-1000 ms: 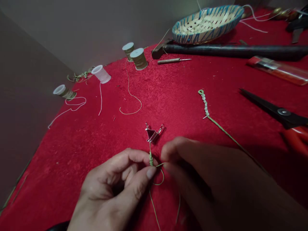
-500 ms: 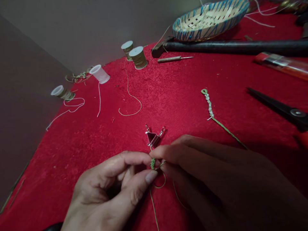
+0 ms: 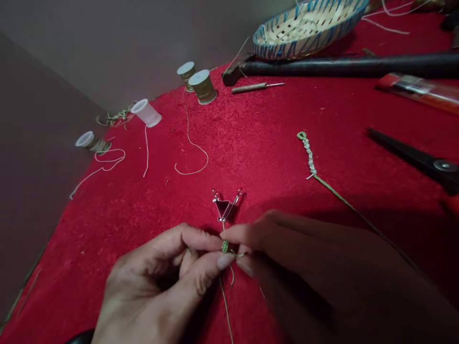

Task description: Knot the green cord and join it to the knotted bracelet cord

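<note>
A small green knotted cord piece (image 3: 225, 246) hangs below a binder clip (image 3: 224, 209), joined to it by a thin cord. My left hand (image 3: 168, 277) pinches the knotted piece between thumb and index finger. From the right, my right hand (image 3: 304, 263) meets it, its index fingertip at the top of the piece and its fingers closed on a thin green strand (image 3: 238, 255). A small loop and a long loose cord (image 3: 226, 306) trail below the fingertips. The right hand's lower fingers are in shadow.
Thread spools (image 3: 202, 87) stand along the red table's far left edge. An awl (image 3: 250, 88), a hammer (image 3: 315, 66) and a woven basket (image 3: 308, 31) lie farther back. Scissors (image 3: 412, 152) and a finished-looking knotted cord (image 3: 310, 156) lie at right.
The loop of thin cord beneath the fingertips has become smaller. My right hand has shifted slightly downward, still closed on the strand. The whole view has shifted a little.
</note>
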The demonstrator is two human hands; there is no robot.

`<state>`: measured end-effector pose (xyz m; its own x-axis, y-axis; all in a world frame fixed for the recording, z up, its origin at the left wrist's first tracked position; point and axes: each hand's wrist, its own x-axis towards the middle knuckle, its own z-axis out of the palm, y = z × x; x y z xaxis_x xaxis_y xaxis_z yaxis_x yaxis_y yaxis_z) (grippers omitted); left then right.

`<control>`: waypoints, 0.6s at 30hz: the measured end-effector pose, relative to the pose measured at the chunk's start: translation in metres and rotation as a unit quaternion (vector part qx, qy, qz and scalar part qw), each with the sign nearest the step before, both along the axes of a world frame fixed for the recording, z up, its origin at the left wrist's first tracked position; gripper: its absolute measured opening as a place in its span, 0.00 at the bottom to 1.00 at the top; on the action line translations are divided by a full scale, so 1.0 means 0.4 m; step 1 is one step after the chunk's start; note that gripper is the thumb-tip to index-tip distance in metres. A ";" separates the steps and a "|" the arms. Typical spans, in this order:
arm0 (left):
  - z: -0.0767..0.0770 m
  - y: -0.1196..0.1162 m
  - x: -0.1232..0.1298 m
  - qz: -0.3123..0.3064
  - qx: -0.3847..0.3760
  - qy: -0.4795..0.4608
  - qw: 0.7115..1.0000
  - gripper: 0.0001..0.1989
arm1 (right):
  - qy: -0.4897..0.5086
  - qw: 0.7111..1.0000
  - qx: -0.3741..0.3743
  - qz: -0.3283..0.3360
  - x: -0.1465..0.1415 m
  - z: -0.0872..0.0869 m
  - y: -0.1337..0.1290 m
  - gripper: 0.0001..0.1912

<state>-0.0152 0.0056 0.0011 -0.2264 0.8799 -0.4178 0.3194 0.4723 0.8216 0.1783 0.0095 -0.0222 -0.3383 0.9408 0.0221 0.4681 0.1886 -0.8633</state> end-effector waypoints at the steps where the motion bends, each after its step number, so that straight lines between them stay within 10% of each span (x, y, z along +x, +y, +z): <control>1: -0.001 0.001 -0.002 -0.002 -0.006 -0.003 1.000 0.17 | 0.008 1.000 -0.001 0.003 -0.003 -0.008 0.002 0.07; 18: 0.031 0.022 0.048 0.033 -0.007 -0.034 0.999 0.15 | 0.081 0.995 -0.051 -0.009 -0.005 -0.012 -0.012 0.12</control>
